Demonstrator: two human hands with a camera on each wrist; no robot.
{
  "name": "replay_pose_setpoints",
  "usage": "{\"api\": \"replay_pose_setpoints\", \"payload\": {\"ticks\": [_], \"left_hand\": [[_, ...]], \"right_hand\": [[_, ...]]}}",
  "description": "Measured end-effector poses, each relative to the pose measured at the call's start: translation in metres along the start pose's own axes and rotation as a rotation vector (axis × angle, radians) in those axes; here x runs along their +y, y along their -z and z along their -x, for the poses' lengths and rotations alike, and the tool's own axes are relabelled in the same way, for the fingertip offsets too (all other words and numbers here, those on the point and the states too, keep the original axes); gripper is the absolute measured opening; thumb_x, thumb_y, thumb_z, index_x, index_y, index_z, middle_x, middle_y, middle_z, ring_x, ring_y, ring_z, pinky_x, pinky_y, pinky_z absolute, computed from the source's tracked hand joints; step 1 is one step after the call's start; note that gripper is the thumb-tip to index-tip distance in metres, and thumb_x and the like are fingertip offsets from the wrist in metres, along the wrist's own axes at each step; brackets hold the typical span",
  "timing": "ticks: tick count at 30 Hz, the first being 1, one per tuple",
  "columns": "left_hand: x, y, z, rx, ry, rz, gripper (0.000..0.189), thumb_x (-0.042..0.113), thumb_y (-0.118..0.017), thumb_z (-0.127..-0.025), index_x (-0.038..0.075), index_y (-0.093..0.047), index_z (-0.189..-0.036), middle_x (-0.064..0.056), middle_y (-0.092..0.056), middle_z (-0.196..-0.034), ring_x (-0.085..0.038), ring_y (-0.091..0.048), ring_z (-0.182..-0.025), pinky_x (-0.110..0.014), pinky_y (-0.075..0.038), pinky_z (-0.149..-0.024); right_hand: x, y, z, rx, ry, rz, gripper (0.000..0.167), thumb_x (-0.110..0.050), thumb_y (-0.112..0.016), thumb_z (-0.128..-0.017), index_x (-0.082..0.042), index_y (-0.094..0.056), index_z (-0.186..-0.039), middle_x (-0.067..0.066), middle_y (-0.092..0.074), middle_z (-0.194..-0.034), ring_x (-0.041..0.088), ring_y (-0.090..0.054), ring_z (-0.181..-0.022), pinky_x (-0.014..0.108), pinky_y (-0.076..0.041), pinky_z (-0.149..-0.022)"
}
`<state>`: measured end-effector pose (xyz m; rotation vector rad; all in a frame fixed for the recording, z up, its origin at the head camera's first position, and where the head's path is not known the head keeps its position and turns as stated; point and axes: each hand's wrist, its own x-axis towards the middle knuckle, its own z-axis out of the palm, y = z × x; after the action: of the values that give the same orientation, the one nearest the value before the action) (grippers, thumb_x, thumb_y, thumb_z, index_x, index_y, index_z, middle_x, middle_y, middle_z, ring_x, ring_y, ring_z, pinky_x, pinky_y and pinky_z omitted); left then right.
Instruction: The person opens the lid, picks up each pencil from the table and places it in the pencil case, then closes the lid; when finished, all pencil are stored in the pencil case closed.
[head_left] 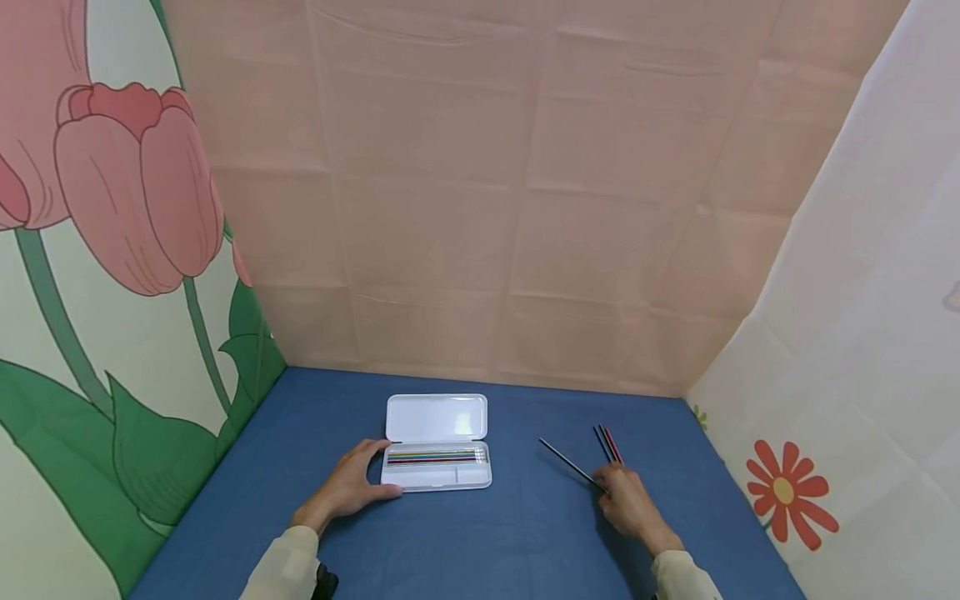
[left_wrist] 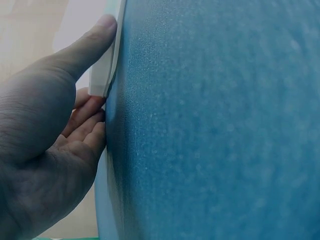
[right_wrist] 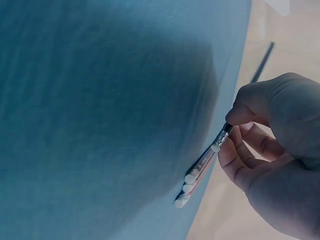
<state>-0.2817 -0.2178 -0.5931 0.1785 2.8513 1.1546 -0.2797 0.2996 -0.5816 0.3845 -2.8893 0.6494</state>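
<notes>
– Cloth [head_left: 487, 192], plain beige, hangs at the back, with a tulip sheet [head_left: 146, 200] on the left and a flowered sheet [head_left: 862, 333] on the right. Below?

– A blue tabletop [head_left: 540, 542], bearing a white case [head_left: 420, 479], lid up, coloured pencils [head_left: 431, 457] inside. To its right lie three loose pencils [head_left: 613, 446], one red

– Anything blocking them?

– The right hand [head_left: 628, 500], over their near ends in the head view

– And its grip?

– Narrow: it pinches one dark pencil [head_left: 566, 460] near the eraser end. The left hand [head_left: 351, 485], spread wide, holds the case's left end between thumb and fingers
</notes>
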Motion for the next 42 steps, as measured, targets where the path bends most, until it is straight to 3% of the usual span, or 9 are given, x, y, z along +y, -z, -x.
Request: {"api": "replay_pose_setpoints", "payload": {"ticks": [13,21,42], "left_hand": [[0.001,0.0,0.0,0.008,0.004,-0.009,0.098,0.043,-0.101,-0.085,0.007,-0.056,-0.163,-0.02,-0.058,-0.164,-0.048,-0.052,-0.156,-0.074,-0.041,-0.129],[0.004,0.0,0.001,0.006,0.004,-0.01,0.098,0.043,-0.101,-0.085,0.007,-0.055,-0.164,-0.02,-0.057,-0.165,-0.049,-0.051,-0.156,-0.075,-0.04,-0.129],[0.003,0.0,0.0,0.004,0.004,-0.004,0.096,0.042,-0.101,-0.086,0.006,-0.056,-0.163,-0.019,-0.059,-0.162,-0.047,-0.053,-0.154,-0.073,-0.042,-0.128]], "right_hand": [[-0.025,0.0,-0.011,0.048,0.12,-0.001,0.032,0.015,-0.076,-0.084,-0.006,-0.083,-0.107,0.005,-0.077,-0.102,0.022,-0.075,-0.094,0.04,-0.064,-0.08],[-0.043,-0.011,-0.019,0.049,0.22,-0.021,0.024,0.011,-0.078,-0.092,-0.005,-0.083,-0.11,0.004,-0.076,-0.102,0.02,-0.073,-0.092,0.032,-0.063,-0.076],[-0.118,-0.036,-0.07,-0.074,0.354,-0.023,0.018,0.005,-0.076,-0.1,-0.002,-0.085,-0.113,0.006,-0.075,-0.1,0.017,-0.069,-0.091,0.036,-0.062,-0.078]]}}
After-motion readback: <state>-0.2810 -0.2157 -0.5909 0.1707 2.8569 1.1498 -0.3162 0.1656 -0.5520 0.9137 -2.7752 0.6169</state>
